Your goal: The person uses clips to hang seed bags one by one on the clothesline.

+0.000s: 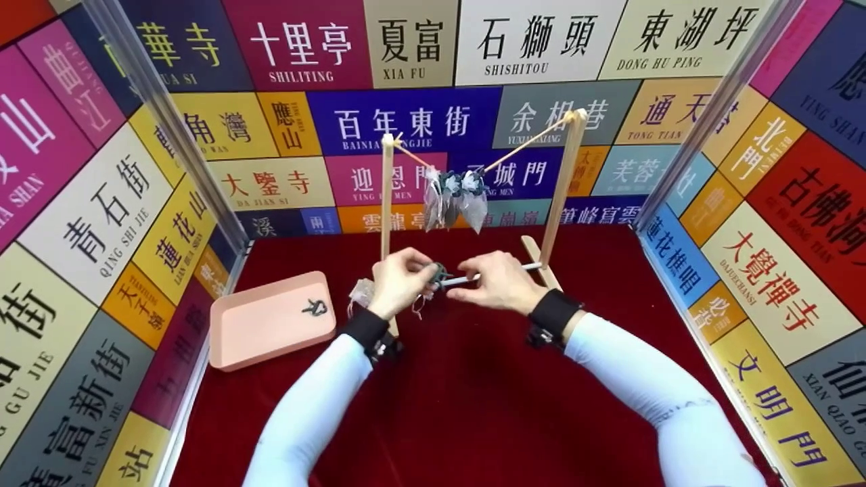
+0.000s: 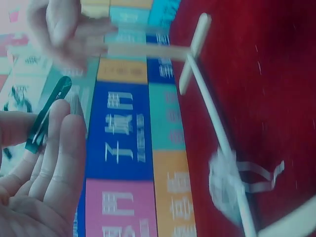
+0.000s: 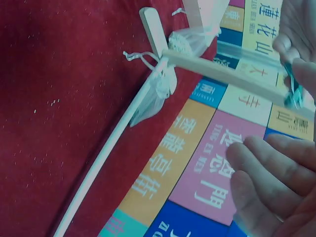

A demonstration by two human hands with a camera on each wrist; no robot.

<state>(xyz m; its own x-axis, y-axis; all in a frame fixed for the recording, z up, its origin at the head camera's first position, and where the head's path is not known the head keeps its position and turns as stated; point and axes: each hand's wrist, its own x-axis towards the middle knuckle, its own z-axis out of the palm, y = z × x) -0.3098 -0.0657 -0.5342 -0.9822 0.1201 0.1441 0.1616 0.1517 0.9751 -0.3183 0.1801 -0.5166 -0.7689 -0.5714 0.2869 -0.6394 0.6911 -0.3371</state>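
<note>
My left hand (image 1: 399,277) pinches a narrow dark green clip-like piece (image 2: 49,113) between thumb and fingers; a slit runs along it. Just to the right, my right hand (image 1: 500,284) is held with its fingers loosely extended and nothing in them, as the right wrist view shows. Both hands are in front of a small wooden frame, whose left post (image 1: 386,196) and right post (image 1: 565,182) carry a sagging string (image 1: 521,149). Several sheer drawstring pouches (image 1: 473,206) with dark green and white tops hang at its middle.
A white rod (image 1: 534,266) runs low between the posts. Sheer pouches (image 3: 148,98) are by its left end. At the left, a pink tray (image 1: 264,331) holds a dark green looped piece (image 1: 314,308). Dark red cloth (image 1: 473,406) covers the table; printed panels (image 1: 406,118) wall it in.
</note>
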